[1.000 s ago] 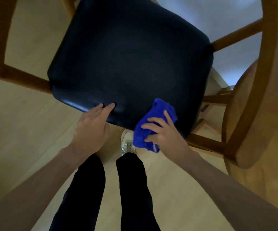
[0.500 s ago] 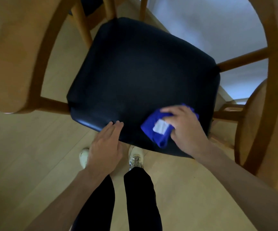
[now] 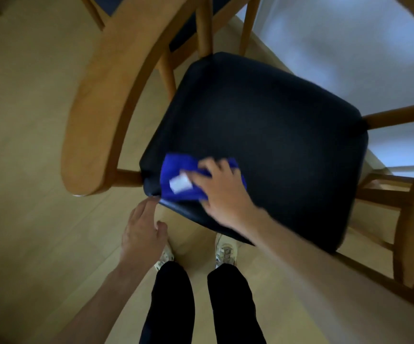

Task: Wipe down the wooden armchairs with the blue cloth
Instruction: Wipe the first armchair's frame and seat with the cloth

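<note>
Blue cloth (image 3: 186,180): pressed flat on black seat (image 3: 275,145) under right hand (image 3: 222,194), fingers spread | left hand (image 3: 141,234): relaxed, empty, beside seat corner | handling: judged soft, light, bunch-prone; best held under palm.

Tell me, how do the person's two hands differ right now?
The right hand lies on the blue cloth, pressing it onto the dark seat; the left hand holds nothing. The right hand is over the seat; the left hand hangs off its front corner, over the floor, fingertips near the edge. Both are bare, with fairly straight fingers.
</note>
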The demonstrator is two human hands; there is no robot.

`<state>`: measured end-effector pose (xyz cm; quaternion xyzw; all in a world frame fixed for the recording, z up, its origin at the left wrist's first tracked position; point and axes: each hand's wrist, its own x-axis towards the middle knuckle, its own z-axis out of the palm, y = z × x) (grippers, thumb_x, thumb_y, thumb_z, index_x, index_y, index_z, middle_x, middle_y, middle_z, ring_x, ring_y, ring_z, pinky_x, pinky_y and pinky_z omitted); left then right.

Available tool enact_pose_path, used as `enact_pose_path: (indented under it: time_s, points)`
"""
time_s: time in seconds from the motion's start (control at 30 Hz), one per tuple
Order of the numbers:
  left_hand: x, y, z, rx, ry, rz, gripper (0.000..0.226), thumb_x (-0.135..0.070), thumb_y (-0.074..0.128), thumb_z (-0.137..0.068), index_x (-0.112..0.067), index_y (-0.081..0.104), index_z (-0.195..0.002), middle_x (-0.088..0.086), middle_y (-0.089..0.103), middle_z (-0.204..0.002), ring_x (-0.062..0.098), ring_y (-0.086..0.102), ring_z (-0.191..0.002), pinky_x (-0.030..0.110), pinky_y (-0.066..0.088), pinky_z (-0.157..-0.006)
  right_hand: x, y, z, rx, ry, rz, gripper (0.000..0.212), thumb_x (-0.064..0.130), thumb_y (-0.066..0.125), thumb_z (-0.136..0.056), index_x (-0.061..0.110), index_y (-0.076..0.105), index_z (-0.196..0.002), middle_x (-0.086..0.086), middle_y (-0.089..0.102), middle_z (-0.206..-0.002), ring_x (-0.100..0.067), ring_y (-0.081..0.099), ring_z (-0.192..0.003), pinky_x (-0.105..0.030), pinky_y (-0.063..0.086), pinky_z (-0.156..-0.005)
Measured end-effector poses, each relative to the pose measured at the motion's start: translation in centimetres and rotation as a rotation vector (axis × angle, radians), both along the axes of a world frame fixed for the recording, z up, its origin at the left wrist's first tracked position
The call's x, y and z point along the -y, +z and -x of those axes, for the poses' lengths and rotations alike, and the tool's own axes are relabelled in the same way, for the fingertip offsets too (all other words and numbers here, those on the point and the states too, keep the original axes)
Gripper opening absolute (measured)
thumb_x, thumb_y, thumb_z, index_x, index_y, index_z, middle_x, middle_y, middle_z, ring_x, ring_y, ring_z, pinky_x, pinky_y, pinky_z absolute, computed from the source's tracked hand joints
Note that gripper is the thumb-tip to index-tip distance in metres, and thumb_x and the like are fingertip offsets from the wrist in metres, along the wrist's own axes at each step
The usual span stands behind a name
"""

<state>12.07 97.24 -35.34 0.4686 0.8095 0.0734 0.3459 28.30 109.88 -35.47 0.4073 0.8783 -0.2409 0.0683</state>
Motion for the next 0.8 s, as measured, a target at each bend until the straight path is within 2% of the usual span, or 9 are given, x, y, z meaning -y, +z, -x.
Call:
enact_pose_path:
  time_s: [0.1,0.2,0.27,0.33,0.47,0.53,0.63,0.73,0.8]
  points:
    - [-0.2,0.5,0.4,0.043,0.099,0.025,0.056,-0.001,0.058,-0.086,-0.012,0.046,-0.139,0.008,0.051,-0.136,0.027,0.046,-0.123,0.04,0.04,-0.098,4.0,0.5,-3.0,0.003,0.17,0.15,0.061,0.029,0.064,-0.086,0.044,0.043,-0.141,0.001,0.039,-0.135,-0.028,0.04,-0.116,-0.049,0.037,-0.091]
    - [-0.6,1.5,0.1,0.065,0.061,0.016,0.058,-0.002,0.059,-0.085,-0.013,0.046,-0.14,0.007,0.053,-0.132,0.026,0.047,-0.121,0.039,0.041,-0.097,4.1,0.9,-4.1,0.011,0.25,0.251,0.058,0.023,0.06,-0.086,0.046,0.048,-0.138,0.006,0.041,-0.133,-0.025,0.039,-0.116,-0.046,0.035,-0.094]
    - [-1.1,2.1,-0.1,0.076,0.039,0.006,0.058,-0.005,0.059,-0.087,-0.016,0.044,-0.142,0.005,0.053,-0.132,0.023,0.047,-0.121,0.034,0.04,-0.096,2.8,1.6,-4.4,-0.066,0.127,0.264,0.059,0.022,0.063,-0.082,0.046,0.052,-0.135,0.008,0.045,-0.13,-0.022,0.043,-0.114,-0.043,0.038,-0.095]
    - [-2.0,2.8,-0.1,0.093,0.035,0.006,0.059,-0.01,0.058,-0.089,-0.02,0.04,-0.144,0.001,0.051,-0.136,0.019,0.045,-0.125,0.032,0.039,-0.098,0.5,2.2,-4.2,-0.197,-0.109,0.254,0.062,0.018,0.067,-0.079,0.042,0.055,-0.135,0.006,0.048,-0.125,-0.021,0.046,-0.109,-0.038,0.04,-0.097]
    - [-3.8,3.8,0.2,0.145,-0.005,-0.038,0.061,-0.015,0.057,-0.091,-0.028,0.035,-0.147,-0.004,0.045,-0.143,0.016,0.045,-0.128,0.03,0.042,-0.098,-7.0,2.8,-2.8,-0.346,-0.464,0.163,0.062,0.008,0.066,-0.083,0.029,0.054,-0.14,0.001,0.045,-0.118,-0.021,0.049,-0.108,-0.022,0.033,-0.101]
    - [-4.8,3.7,0.4,0.169,-0.03,-0.047,0.062,-0.019,0.056,-0.093,-0.033,0.03,-0.147,-0.007,0.042,-0.146,0.012,0.043,-0.13,0.028,0.043,-0.101,-11.8,2.4,-1.6,-0.333,-0.539,0.056,0.059,0.013,0.063,-0.087,0.029,0.05,-0.142,-0.001,0.043,-0.123,-0.02,0.044,-0.109,-0.028,0.036,-0.102]
    - [-5.8,2.6,0.9,0.164,-0.012,-0.035,0.063,-0.023,0.054,-0.095,-0.039,0.024,-0.148,-0.01,0.036,-0.15,0.009,0.036,-0.136,0.029,0.038,-0.107,-18.9,0.7,1.4,-0.294,-0.622,-0.114,0.055,0.018,0.06,-0.091,0.027,0.048,-0.144,-0.008,0.041,-0.137,-0.03,0.041,-0.121,-0.044,0.04,-0.103]
    - [-6.6,2.1,1.2,0.145,0.034,-0.068,0.065,-0.024,0.054,-0.094,-0.046,0.021,-0.146,-0.013,0.033,-0.15,0.006,0.033,-0.137,0.029,0.038,-0.107,-22.1,-1.2,5.6,-0.129,-0.713,-0.088,0.052,0.027,0.055,-0.095,0.028,0.043,-0.146,-0.003,0.036,-0.15,-0.035,0.036,-0.127,-0.052,0.04,-0.101]
    - [-7.0,1.9,1.1,0.136,0.069,-0.078,0.065,-0.022,0.055,-0.093,-0.044,0.024,-0.146,-0.014,0.034,-0.149,0.005,0.033,-0.137,0.029,0.039,-0.106,-20.8,-1.5,6.5,0.003,-0.673,-0.108,0.047,0.029,0.057,-0.094,0.025,0.047,-0.139,0.001,0.033,-0.153,-0.036,0.037,-0.124,-0.055,0.04,-0.095]
